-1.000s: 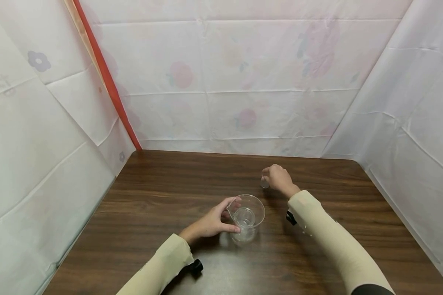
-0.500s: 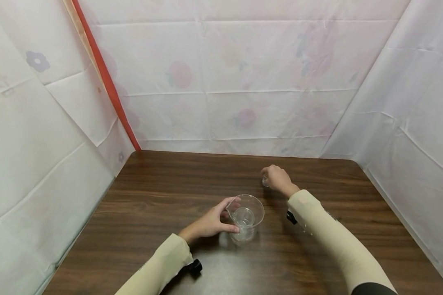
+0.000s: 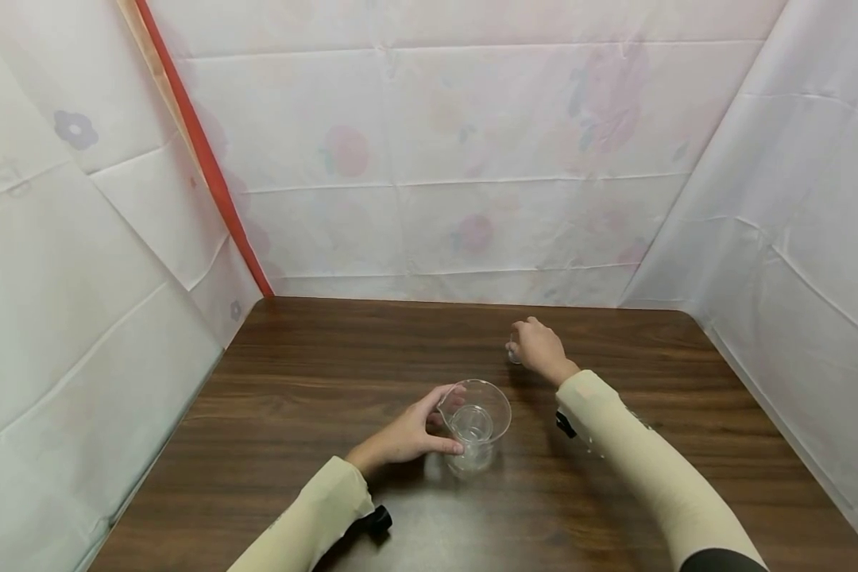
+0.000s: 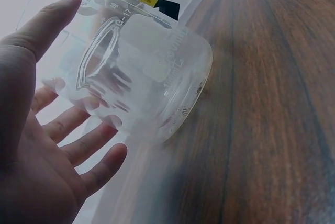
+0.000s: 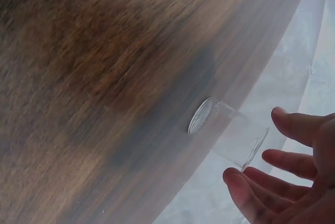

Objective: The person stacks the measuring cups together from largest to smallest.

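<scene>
A large clear glass beaker (image 3: 482,433) with a spout stands on the table in the head view. My left hand (image 3: 415,429) holds it lightly from the left, thumb on the near side and fingers on the far side. In the left wrist view, the fingers (image 4: 97,145) look loosely bent, and the little finger stays off the glass. A smaller glass vessel with a spout (image 4: 102,51) seems to sit inside. Farther back, my right hand (image 3: 539,347) is at a small clear glass vessel (image 5: 233,135). Its thumb stands apart from the rim; one fingertip is close to it, contact unclear.
The brown wood-grain table (image 3: 314,429) ends in front of a white patterned sheet (image 3: 429,230). More white sheets hang at the left and right. A red strip (image 3: 207,159) runs down the back left corner.
The head view has shifted slightly. Fingers of my right hand look more extended above the small glass vessel than half a second ago. My left hand and the beaker keep their place.
</scene>
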{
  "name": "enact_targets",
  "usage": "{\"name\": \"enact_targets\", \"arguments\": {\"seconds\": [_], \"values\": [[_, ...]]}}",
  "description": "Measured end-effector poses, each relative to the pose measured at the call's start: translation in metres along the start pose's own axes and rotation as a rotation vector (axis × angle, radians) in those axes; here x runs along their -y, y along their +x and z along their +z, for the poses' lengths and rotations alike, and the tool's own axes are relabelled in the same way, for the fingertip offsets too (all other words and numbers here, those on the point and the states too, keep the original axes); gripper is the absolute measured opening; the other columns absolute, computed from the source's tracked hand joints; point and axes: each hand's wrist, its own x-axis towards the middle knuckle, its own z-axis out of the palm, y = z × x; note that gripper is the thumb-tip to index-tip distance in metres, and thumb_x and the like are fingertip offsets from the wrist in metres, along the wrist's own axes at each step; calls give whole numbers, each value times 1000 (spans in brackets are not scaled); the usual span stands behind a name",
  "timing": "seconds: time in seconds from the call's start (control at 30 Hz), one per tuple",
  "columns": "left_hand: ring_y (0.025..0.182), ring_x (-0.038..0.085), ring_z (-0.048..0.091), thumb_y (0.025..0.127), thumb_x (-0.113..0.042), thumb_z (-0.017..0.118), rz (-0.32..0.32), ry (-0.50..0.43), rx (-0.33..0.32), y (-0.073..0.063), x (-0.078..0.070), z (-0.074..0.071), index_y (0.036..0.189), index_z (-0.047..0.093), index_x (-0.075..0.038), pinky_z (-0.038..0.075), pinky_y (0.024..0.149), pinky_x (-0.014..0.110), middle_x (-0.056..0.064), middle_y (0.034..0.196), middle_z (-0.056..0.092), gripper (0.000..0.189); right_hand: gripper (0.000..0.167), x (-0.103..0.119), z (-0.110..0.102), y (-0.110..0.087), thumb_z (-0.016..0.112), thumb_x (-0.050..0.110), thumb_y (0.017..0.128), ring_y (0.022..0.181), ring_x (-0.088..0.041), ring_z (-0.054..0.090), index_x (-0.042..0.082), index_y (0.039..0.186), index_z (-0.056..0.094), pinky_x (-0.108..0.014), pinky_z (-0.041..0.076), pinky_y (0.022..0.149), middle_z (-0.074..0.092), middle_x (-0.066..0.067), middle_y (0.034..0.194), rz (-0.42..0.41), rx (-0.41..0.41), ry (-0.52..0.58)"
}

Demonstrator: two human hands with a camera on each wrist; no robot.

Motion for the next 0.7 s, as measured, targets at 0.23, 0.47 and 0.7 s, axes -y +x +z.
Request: {"name": "enact_targets", "arguments": {"seconds": [0.23, 0.47, 0.7], "values": [[132, 28, 49, 81, -25, 80, -3, 5, 10, -1, 2, 1, 147, 35, -9, 46, 100, 37, 18, 144, 49, 82, 34, -3, 4, 0, 67, 26, 93, 98, -36, 63, -4, 107, 67, -49, 53, 86, 64, -20, 104, 53, 17, -16], [132, 29, 50, 80, -19, 81, -6, -7, -6, 0, 1, 2, 146, 35, -8, 46, 100, 39, 18, 142, 51, 81, 30, -6, 4, 4, 69, 26, 91, 99, -38, 64, -4, 96, 68, -49, 52, 86, 67, -21, 100, 41, 9, -27], [132, 30, 49, 79, -16, 81, -3, -13, -9, 1, -1, 0, 146, 36, -7, 46, 99, 43, 20, 143, 50, 81, 31, -16, 10, 14, 72, 27, 88, 99, -38, 64, -3, 97, 69, -48, 53, 85, 68, -21, 102, 31, 14, -5]]}}
